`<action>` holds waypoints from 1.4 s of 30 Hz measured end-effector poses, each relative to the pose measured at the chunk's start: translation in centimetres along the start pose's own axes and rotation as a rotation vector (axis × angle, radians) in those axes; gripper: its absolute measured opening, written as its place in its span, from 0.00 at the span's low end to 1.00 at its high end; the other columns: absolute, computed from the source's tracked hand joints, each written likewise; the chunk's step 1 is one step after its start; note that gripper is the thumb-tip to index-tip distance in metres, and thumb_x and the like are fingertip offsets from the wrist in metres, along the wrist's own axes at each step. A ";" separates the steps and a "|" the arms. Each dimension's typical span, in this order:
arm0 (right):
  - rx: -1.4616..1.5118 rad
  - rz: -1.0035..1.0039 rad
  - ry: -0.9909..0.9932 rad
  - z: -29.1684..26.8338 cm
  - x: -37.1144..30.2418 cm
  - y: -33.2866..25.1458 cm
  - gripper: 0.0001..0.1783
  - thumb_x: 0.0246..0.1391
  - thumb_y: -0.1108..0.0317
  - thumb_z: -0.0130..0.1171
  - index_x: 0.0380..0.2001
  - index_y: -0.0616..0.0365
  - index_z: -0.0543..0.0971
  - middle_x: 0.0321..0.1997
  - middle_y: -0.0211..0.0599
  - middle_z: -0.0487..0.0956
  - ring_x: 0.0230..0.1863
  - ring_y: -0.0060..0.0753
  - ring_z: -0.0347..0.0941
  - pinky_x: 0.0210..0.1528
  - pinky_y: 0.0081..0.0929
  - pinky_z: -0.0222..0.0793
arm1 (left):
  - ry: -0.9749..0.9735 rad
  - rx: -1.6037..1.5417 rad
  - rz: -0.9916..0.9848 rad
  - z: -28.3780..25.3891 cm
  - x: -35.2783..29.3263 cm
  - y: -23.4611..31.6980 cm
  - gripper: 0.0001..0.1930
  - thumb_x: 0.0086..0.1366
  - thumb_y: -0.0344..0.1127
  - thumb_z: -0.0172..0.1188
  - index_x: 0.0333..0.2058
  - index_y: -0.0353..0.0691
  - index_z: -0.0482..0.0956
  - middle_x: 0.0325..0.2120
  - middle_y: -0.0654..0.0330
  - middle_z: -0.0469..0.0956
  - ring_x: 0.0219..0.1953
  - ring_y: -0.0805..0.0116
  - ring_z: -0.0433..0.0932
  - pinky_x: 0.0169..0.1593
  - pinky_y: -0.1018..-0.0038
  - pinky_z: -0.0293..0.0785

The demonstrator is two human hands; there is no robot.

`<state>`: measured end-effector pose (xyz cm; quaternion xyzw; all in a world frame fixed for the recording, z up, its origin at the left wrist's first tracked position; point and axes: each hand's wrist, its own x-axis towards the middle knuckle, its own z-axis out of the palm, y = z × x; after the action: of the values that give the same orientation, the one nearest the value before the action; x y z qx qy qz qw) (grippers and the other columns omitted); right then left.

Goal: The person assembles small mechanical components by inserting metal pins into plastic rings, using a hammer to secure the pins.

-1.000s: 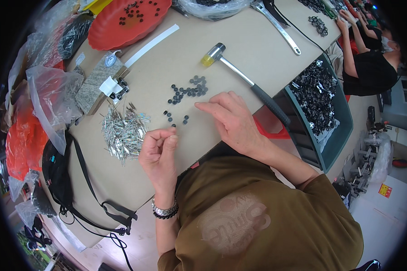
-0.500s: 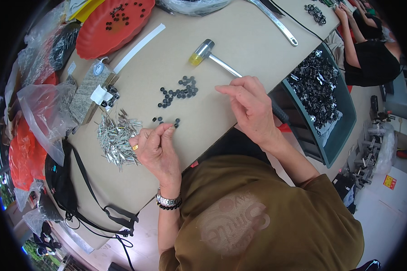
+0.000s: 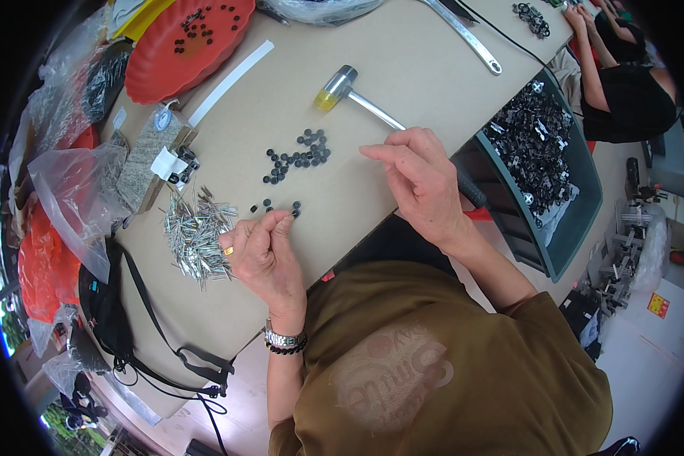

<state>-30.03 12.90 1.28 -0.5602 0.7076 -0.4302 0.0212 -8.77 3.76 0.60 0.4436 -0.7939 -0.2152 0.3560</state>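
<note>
My left hand (image 3: pixel 264 254) is closed in a pinch, thumb against forefinger, above the near part of the table. What the fingertips hold, if anything, is too small to make out. Right by them lie small black round caps (image 3: pixel 296 204). A heap of thin silvery metal pins (image 3: pixel 199 242) lies just left of this hand. My right hand (image 3: pixel 422 182) hovers by the table's edge, forefinger stretched out and the other fingers loosely bent, with nothing visible in it. Beneath it passes the handle of a mallet (image 3: pixel 376 112) with a yellow face. A group of black caps (image 3: pixel 302 158) lies between both hands, farther off.
A red scalloped dish (image 3: pixel 156 72) with black pieces stands far left, near a stone block (image 3: pixel 156 156) and plastic bags. A wrench (image 3: pixel 463 34) lies at the back. Right of the table, a grey-green bin (image 3: pixel 585 205) holds black parts. Another person (image 3: pixel 623 91) sits far right.
Both hands keep almost the same pose and place. The whole view has shifted very slightly.
</note>
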 end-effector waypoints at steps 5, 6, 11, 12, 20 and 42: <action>0.005 0.005 -0.005 0.0 -0.1 0.0 0.19 0.50 0.82 0.59 0.44 0.52 0.85 0.41 0.35 0.76 0.44 0.42 0.72 0.47 0.37 0.67 | 0.015 -0.011 0.003 0.2 0.0 0.0 0.04 0.58 0.25 0.72 0.32 0.36 0.87 0.22 0.66 0.74 0.31 0.71 0.68 0.48 0.71 0.62; 0.006 0.002 -0.003 0.0 -0.1 0.0 0.19 0.51 0.82 0.59 0.44 0.52 0.85 0.41 0.35 0.76 0.44 0.42 0.72 0.47 0.37 0.67 | 0.012 -0.004 0.000 0.2 0.0 0.1 0.04 0.57 0.24 0.72 0.32 0.37 0.87 0.22 0.66 0.74 0.31 0.71 0.68 0.48 0.71 0.62; 0.008 -0.003 -0.004 0.1 -0.1 0.0 0.18 0.51 0.81 0.60 0.45 0.52 0.85 0.41 0.35 0.76 0.44 0.42 0.72 0.47 0.37 0.67 | 0.021 0.051 0.042 0.3 0.0 0.1 0.05 0.56 0.24 0.73 0.31 0.38 0.86 0.23 0.65 0.75 0.31 0.68 0.68 0.45 0.71 0.64; 0.007 -0.005 -0.007 0.1 -0.1 0.0 0.19 0.51 0.81 0.60 0.45 0.52 0.85 0.41 0.35 0.76 0.44 0.42 0.72 0.47 0.37 0.67 | 0.030 0.126 0.093 0.4 -0.1 0.3 0.05 0.54 0.23 0.72 0.31 0.38 0.86 0.23 0.64 0.75 0.31 0.66 0.68 0.43 0.70 0.65; 0.021 -0.114 -0.032 0.8 0.6 -1.8 0.17 0.49 0.80 0.61 0.43 0.52 0.85 0.41 0.34 0.76 0.44 0.42 0.72 0.45 0.38 0.65 | -0.028 0.345 0.287 -2.2 -1.0 0.7 0.12 0.49 0.16 0.65 0.33 0.38 0.84 0.24 0.59 0.72 0.31 0.59 0.70 0.38 0.65 0.67; -0.038 -0.469 -0.258 6.7 2.9 -5.3 0.05 0.48 0.66 0.66 0.28 0.50 0.80 0.33 0.27 0.73 0.41 0.32 0.69 0.44 0.32 0.61 | -0.039 0.097 0.205 -2.6 -2.5 -1.4 0.11 0.52 0.18 0.69 0.35 0.36 0.83 0.26 0.58 0.71 0.31 0.57 0.69 0.37 0.63 0.67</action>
<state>-23.62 6.61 1.73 -0.7593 0.5577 -0.3353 0.0004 -5.18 5.12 0.47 0.3724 -0.8514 -0.1477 0.3386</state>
